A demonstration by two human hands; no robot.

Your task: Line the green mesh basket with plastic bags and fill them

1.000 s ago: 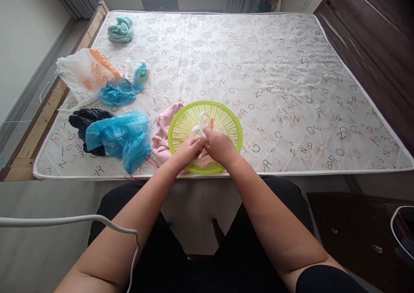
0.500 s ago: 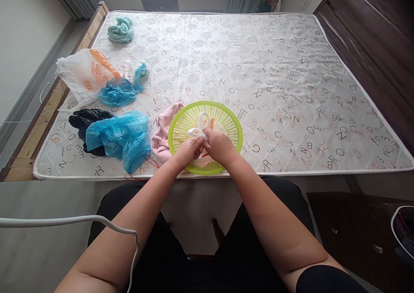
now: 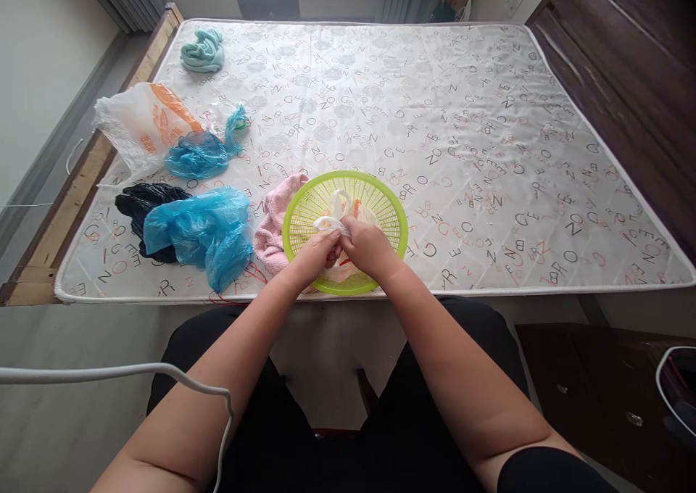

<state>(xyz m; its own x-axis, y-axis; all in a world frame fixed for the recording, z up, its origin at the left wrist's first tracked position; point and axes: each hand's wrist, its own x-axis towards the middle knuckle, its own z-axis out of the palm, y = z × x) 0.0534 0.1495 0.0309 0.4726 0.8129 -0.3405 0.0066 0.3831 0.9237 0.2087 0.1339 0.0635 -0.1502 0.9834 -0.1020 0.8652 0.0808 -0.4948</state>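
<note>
A lime-green plastic basket (image 3: 400, 210) with slotted walls sits at the mattress's front edge. Inside it lies a white plastic bag (image 3: 339, 201) with orange print, its twisted handles sticking up. My left hand (image 3: 322, 251) and my right hand (image 3: 365, 241) meet over the basket, both closed on the bag's gathered top. The fingers overlap, so the exact pinch is partly hidden. Under the basket's left side a pink towel (image 3: 272, 225) is tucked. What the bag contains, if anything, cannot be made out.
On the mattress (image 3: 489, 152), to the left, lie a light-blue plastic bag (image 3: 209, 228), a black bag (image 3: 146, 203), a knotted blue bag (image 3: 196, 154) and a white-and-orange bag (image 3: 135, 119). A mint towel (image 3: 203, 50) rests farther back. A white cable (image 3: 109, 372) crosses my left arm.
My hands stay almost in place, still gripping the bag. The white handle loop beside them has shifted very slightly.
</note>
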